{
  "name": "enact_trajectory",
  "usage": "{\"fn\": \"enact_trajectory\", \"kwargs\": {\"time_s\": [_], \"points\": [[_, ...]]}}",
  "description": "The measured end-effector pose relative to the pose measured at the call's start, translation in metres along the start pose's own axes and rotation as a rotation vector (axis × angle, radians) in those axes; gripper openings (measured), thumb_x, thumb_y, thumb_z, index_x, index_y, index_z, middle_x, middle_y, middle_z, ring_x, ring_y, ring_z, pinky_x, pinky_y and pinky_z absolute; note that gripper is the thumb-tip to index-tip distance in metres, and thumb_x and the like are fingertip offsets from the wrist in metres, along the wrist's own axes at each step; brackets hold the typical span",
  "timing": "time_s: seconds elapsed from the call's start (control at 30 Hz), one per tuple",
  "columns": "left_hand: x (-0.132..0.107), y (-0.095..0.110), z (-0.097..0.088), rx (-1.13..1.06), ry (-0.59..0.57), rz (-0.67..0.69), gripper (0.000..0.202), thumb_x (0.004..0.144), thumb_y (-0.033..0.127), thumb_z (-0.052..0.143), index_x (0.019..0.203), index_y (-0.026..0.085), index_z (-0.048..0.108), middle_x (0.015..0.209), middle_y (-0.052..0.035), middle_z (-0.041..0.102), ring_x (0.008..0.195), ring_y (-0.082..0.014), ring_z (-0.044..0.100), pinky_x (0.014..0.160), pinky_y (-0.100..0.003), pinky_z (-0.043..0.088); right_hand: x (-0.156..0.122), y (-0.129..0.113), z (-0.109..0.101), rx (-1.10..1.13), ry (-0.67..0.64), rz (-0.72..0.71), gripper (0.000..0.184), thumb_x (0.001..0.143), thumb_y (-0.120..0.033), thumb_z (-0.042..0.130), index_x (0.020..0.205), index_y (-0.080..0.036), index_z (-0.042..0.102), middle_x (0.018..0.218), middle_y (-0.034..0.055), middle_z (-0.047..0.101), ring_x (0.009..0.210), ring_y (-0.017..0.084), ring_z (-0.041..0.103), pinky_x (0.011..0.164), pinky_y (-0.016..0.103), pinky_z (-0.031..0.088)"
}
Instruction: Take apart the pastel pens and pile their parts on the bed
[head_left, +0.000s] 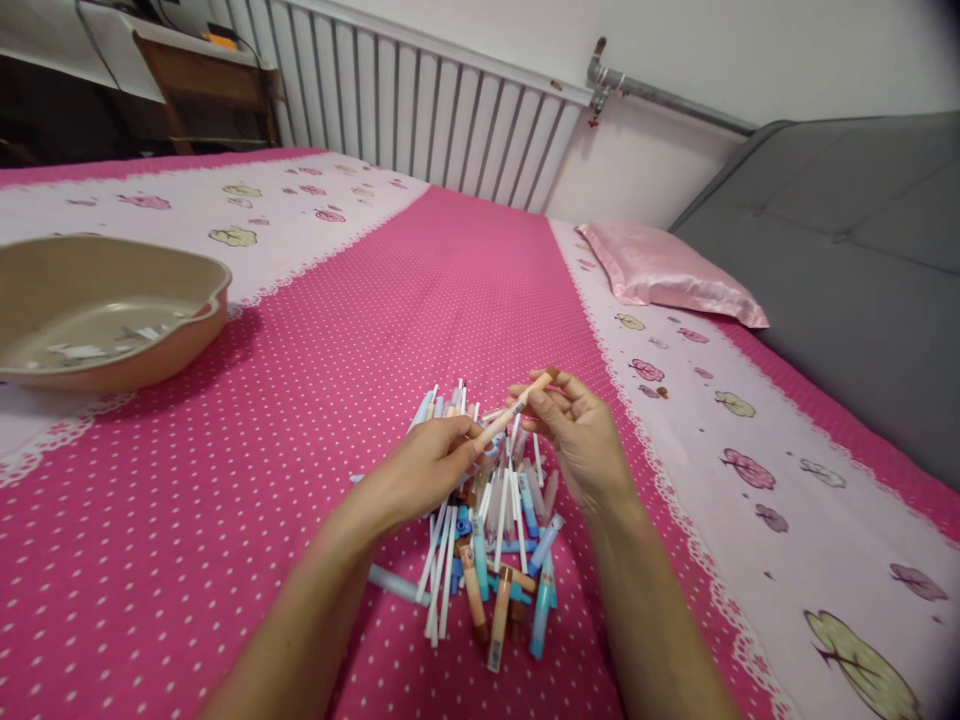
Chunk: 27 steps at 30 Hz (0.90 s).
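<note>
A peach-coloured pen (501, 424) with a brown end slants upward to the right between my two hands. My left hand (431, 465) pinches its lower end. Near the brown end, the fingers of my right hand (583, 432) are closed on the same pen. Under both hands lies a loose pile of pen parts on the bedspread. Thin white sticks, which look like pen refills (441, 575), lie among blue pen barrels (541, 610) and peach pen barrels (500, 620) with brown ends. My hands cover part of the pile.
To the left stands a beige basin (120, 375) with small white and grey pieces inside. A pink polka-dot bedspread (300, 420) spreads underneath. At the back right lies a pink pillow (667, 265) by a grey headboard (847, 230). A white radiator (427, 100) lines the far wall.
</note>
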<state>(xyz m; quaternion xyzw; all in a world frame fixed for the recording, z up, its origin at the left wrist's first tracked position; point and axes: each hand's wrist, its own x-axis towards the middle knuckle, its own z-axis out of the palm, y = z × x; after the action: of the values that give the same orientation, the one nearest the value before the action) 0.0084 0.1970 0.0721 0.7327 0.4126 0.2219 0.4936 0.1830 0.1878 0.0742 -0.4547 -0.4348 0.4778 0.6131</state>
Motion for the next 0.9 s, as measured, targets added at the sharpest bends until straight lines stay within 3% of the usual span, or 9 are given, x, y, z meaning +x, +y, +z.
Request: {"fn": "enact_trajectory", "kwargs": {"time_s": [0.5,0.73,0.9], "points": [[-0.001,0.002,0.002,-0.055,-0.016,0.01,0.026,0.086,0.035,0.041,0.082,0.014,0.056,0.074,-0.0026,0.056,0.066,-0.013,0.053,0.063,-0.027,0.045,-0.001,0.001,0.0,-0.05,-0.069,0.032,0.038,0.067,-0.034,0.076,0.098,-0.02,0.059,0.087,0.0037,0.072,0.082,0.016,0.067,0.061,0.022,0.052],[-0.006,0.014,0.002,-0.25,-0.165,-0.019,0.026,0.087,0.037,0.041,0.081,0.015,0.052,0.078,-0.0045,0.06,0.067,-0.0127,0.053,0.064,-0.028,0.045,-0.002,-0.003,-0.003,0.005,-0.116,0.063,0.04,0.068,-0.032,0.075,0.102,-0.021,0.059,0.089,0.0033,0.072,0.078,0.014,0.066,0.056,0.019,0.05],[-0.009,0.02,0.0,-0.289,-0.195,-0.004,0.028,0.087,0.04,0.042,0.077,0.016,0.053,0.077,-0.0033,0.059,0.068,-0.0118,0.05,0.064,-0.026,0.044,-0.003,-0.008,-0.002,0.014,-0.126,0.093,0.038,0.068,-0.033,0.075,0.102,-0.022,0.061,0.089,0.0022,0.071,0.071,0.012,0.064,0.052,0.019,0.048]]}}
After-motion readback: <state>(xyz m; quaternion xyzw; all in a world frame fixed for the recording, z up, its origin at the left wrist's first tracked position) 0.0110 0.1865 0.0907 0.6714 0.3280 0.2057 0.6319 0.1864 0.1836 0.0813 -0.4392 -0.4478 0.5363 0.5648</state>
